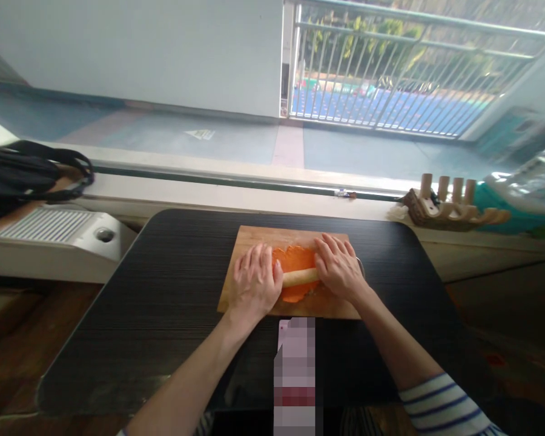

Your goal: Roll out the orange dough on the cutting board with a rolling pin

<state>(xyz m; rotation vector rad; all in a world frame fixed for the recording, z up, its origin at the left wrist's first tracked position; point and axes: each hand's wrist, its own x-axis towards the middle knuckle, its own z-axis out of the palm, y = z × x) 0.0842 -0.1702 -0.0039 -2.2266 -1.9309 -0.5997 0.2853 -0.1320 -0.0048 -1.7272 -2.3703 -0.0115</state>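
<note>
A flattened orange sheet of dough or clay [293,259] with ragged edges lies on a wooden board [254,237]. Across it rests a pale wooden rolling pin [300,278], its middle showing between my hands. My left hand [255,275] presses on the pin's left end, fingers curved over it and pointing away from me. On the right end lies my right hand [338,264], its fingers bent over the pin. Both ends of the pin are hidden under my hands. Part of the orange sheet shows beyond the pin and part on the near side.
The board lies on a black table [163,290]. A pink, partly pixelated object [295,357] is at the near side. Beyond stand a window ledge [236,197], a wooden rack with pegs [449,206] and a teal container [504,200]. A white slatted unit [59,236] stands left.
</note>
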